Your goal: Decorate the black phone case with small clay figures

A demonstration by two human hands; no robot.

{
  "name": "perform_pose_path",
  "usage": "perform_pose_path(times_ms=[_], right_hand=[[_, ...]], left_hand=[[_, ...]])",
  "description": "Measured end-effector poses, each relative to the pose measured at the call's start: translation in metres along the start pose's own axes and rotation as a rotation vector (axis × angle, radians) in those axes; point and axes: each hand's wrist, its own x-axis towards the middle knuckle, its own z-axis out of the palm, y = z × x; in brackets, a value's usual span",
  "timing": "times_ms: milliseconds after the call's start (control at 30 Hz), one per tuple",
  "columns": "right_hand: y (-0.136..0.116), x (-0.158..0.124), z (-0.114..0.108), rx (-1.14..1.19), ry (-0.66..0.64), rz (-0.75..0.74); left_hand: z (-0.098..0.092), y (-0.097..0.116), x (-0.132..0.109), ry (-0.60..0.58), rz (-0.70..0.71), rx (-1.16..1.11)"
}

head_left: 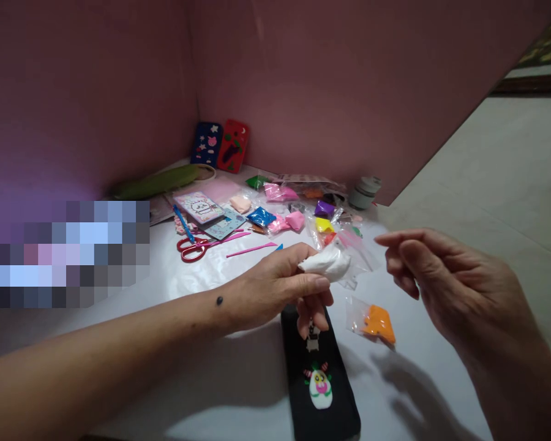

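Observation:
My left hand [282,285] reaches in from the left, thumb and fingers closed on a clear bag of white modelling clay [328,263]. To its right, my right hand [454,282] hangs apart from the bag, index finger stretched out and the other fingers loosely bent; I see nothing in it. Below my left hand lies a black phone case [324,367] with a white clay figure [320,389] stuck on it. A second, pale decoration near its top is partly hidden by my fingers. An orange clay packet [379,323] lies on the table between the case and my right hand.
Behind my hands lie several coloured clay packets [261,216], red-handled scissors [195,250], a pink modelling tool [251,250] and patterned cards [199,208]. A blue case [206,144] and a red case [233,146] lean on the pink wall. A grey-green jar [364,193] stands back right.

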Motion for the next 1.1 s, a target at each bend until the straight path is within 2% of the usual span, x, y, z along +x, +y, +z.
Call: perform_pose_path(times_ms=[67,133,267,400,533,600,700,767,933,1100], right_hand=[[0.001,-0.001,0.003,0.055,-0.063,0.017],[-0.001,-0.003,0.008,-0.014,-0.115,-0.012],[-0.005,-0.003,0.015,-0.065,-0.036,-0.049],[0.0,0.001,0.017,-0.109,-0.043,-0.129],[0.001,0.002,0.019,-0.078,-0.127,-0.108],[-0.003,0.001,0.021,-0.06,-0.184,-0.092],[-0.011,-0.001,0.026,-0.107,-0.234,-0.152],[-0.015,-0.002,0.029,-0.139,-0.245,-0.185],[-0.018,-0.001,0.031,-0.204,-0.219,-0.208],[-0.018,-0.002,0.032,-0.199,-0.234,-0.172]], left_hand=[[0.001,0.001,-0.001,0.006,0.011,0.008],[0.002,0.002,-0.001,-0.003,0.017,0.022],[0.005,0.003,-0.002,0.001,0.029,0.061],[0.001,0.002,-0.001,0.029,0.061,0.13],[-0.005,0.003,-0.002,0.126,0.261,0.224],[-0.006,0.005,-0.005,0.196,0.299,0.252],[-0.005,0.008,-0.007,0.304,0.329,0.297],[-0.005,0.01,-0.007,0.345,0.334,0.339],[-0.006,0.014,-0.005,0.359,0.285,0.402],[-0.006,0.014,-0.005,0.377,0.251,0.403]])
